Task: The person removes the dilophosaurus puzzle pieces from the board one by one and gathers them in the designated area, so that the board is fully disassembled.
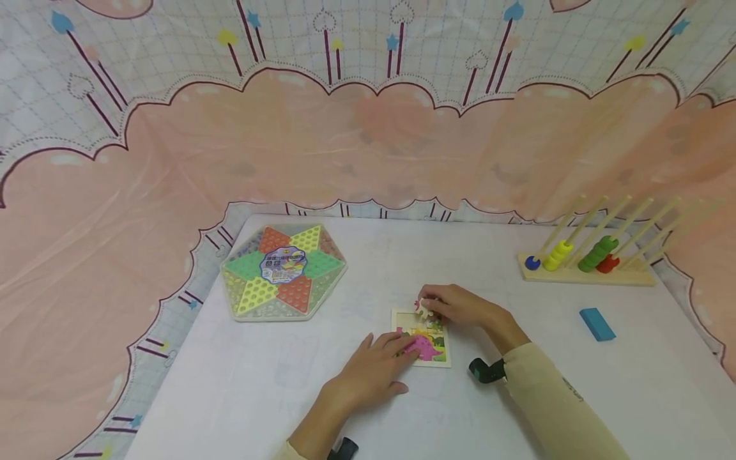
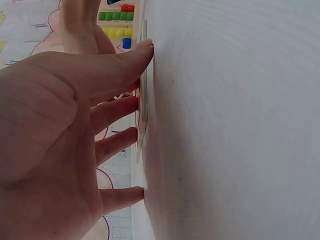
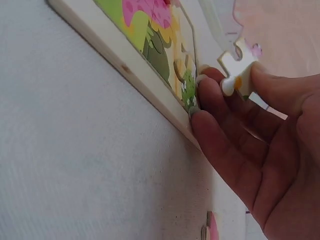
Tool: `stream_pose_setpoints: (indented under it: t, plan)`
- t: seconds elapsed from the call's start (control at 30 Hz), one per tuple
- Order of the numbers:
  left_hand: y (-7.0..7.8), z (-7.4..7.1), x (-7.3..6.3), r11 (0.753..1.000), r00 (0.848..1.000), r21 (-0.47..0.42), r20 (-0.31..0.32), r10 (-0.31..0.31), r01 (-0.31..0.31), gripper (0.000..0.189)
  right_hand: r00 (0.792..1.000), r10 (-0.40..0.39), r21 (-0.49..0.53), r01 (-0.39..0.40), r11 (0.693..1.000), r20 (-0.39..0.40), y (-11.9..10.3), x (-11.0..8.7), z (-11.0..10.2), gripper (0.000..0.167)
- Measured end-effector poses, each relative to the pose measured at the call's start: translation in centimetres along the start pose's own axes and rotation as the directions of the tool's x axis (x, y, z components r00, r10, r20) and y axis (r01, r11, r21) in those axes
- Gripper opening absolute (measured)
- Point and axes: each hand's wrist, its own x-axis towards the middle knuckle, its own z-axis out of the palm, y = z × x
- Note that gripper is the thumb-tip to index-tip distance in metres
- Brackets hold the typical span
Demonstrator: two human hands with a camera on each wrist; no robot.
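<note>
A small jigsaw puzzle in a pale wooden tray [image 1: 432,365] lies on the white table, showing part of a pink dinosaur [image 1: 427,349]. My left hand [image 1: 370,372] rests its outstretched fingertips on the tray's left side. In the left wrist view, the thumb [image 2: 107,70] touches the edge of the tray. Over the tray's far right corner, my right hand [image 1: 460,306] pinches a jigsaw piece [image 3: 239,71] between thumb and fingers. That piece is tilted and held above the puzzle; other fingertips of this hand touch the tray's edge. Bare wood shows in the tray's upper part.
A hexagonal Chinese checkers board [image 1: 287,271] lies at the back left. A wooden bead-counting rack [image 1: 592,275] with coloured beads on slanting rods stands at the back right. Before it lies a blue block [image 1: 598,324]. Near the right hand is another pink-faced piece [image 3: 214,227].
</note>
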Motion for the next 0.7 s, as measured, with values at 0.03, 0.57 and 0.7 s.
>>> stream_pose_setpoints:
  t: [0.03, 0.57, 0.7]
  plan:
    - [0.01, 0.01, 0.01, 1.000, 1.000, 0.002, -0.002, 0.000, 0.000, 0.064, 1.000, 0.000, 0.006, 0.000, 1.000, -0.004, -0.01, -0.05, -0.03, 0.016]
    - [0.14, -0.07, 0.00, 1.000, 1.000, -0.009, 0.004, -0.002, 0.002, 0.063, 0.996, 0.092, 0.057, -0.092, 0.994, -0.010, -0.33, 0.05, 0.16, 0.018]
    - [0.16, -0.24, -0.04, 1.000, 1.000, -0.008, 0.003, 0.000, 0.000, 0.063, 0.995, 0.096, 0.137, -0.090, 0.987, -0.039, 0.24, -0.56, -0.21, 0.020]
